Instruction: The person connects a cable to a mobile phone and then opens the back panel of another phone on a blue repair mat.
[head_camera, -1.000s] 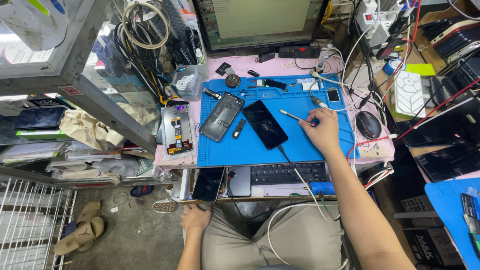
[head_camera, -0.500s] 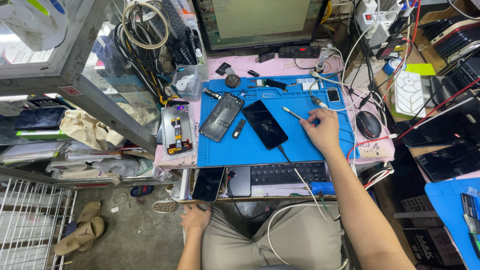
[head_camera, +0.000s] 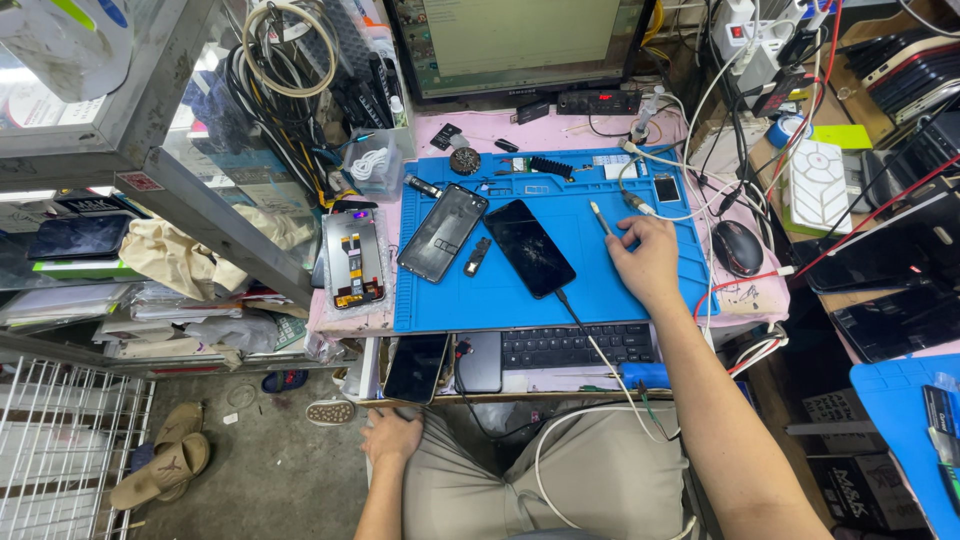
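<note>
Slim metal tool on blue mat, just beyond loosely spread, empty right hand's fingertips.

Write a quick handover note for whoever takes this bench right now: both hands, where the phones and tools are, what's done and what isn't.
Right hand: on the blue mat, fingers at a slim metal tool; grip unclear.
Left hand: on the knee, holding nothing.
Cracked black phone: mid-mat, cable plugged in.
Opened phone body and small loose part: to its left.
Done: one phone opened.
Left: the cracked phone looks unopened.
</note>
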